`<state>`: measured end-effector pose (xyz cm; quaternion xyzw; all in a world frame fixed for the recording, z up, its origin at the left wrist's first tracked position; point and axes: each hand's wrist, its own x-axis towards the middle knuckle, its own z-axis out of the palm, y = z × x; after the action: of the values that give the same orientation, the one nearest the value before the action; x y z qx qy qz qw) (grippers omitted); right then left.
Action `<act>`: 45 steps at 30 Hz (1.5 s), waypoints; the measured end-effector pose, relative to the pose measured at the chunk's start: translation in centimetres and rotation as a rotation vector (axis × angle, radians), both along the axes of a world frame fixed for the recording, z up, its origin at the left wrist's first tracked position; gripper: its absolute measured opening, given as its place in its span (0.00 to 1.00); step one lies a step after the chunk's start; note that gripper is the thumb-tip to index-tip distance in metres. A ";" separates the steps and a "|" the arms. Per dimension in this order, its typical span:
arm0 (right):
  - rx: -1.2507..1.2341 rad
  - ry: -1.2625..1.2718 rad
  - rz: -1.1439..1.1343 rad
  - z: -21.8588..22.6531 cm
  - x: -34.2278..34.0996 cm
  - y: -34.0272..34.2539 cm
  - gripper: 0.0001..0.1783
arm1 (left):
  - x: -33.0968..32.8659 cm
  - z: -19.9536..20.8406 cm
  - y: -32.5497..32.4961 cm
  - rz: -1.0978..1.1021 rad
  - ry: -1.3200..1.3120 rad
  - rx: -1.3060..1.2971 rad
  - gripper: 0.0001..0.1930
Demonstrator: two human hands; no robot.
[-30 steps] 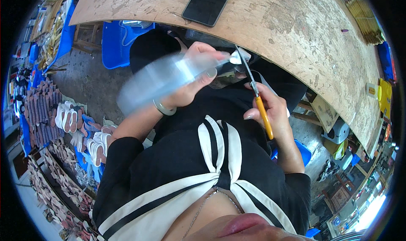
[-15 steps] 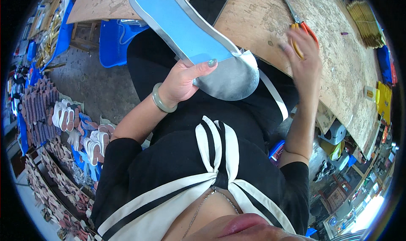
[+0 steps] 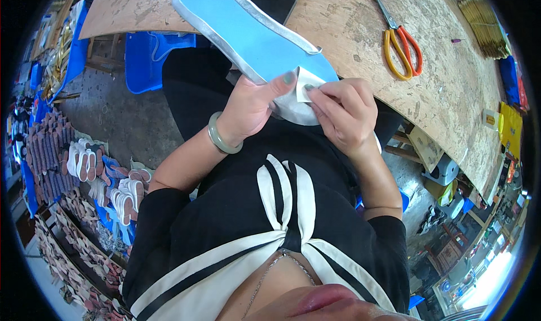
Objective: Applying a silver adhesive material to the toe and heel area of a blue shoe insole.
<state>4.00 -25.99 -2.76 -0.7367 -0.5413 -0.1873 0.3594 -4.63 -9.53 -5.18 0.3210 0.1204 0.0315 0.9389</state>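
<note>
My left hand (image 3: 248, 104) is closed on the side of a long blue insole (image 3: 242, 31), thumb on top, near its lower end. A silver cover strip (image 3: 209, 32) is wrapped round the insole's edge. At the lower end, silver material (image 3: 297, 111) spreads out below the blue face. A flap with a white underside (image 3: 306, 84) is turned up over the blue there. My right hand (image 3: 349, 112) pinches this flap between thumb and fingers, close to my left thumb. Scissors (image 3: 403, 50) with one yellow and one red handle lie on the worktable, beyond my right hand.
The worn wooden worktable (image 3: 434, 101) spans the front and right. Gold strips (image 3: 484, 27) lie bundled at its far right edge. A blue bin (image 3: 141, 64) stands beneath its left part. White shoes and soles (image 3: 127, 197) are heaped at my left.
My right hand has come from over the scissors to the insole's lower end and pinched the silver material's flap, which is now folded up. My left hand keeps its hold.
</note>
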 end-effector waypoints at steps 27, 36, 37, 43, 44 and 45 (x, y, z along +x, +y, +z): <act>-0.139 0.762 0.081 0.3 3.1 0.0 0.10 | -0.4 1.1 0.1 -0.168 0.007 0.507 0.15; -0.210 0.772 0.191 0.6 3.6 0.1 0.09 | -0.9 0.5 0.4 -0.146 -0.011 0.435 0.13; -0.175 0.893 0.286 0.6 3.9 -0.2 0.09 | -0.8 0.6 0.5 -0.156 0.002 0.400 0.12; -0.189 1.175 0.109 -0.5 3.0 -2.1 0.17 | 0.1 1.1 0.0 -0.180 0.028 0.366 0.12; -0.168 1.205 0.066 -0.3 2.9 -1.8 0.16 | 0.2 1.3 -0.1 -0.188 0.025 0.352 0.12; -0.148 1.233 0.025 -0.1 2.7 -1.6 0.16 | 0.2 1.3 0.3 -0.191 0.024 0.351 0.12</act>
<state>6.73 -27.57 -2.84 -0.7259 -0.2539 0.3149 0.5563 -4.43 -9.28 -3.89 0.4901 0.0935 -0.0410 0.8657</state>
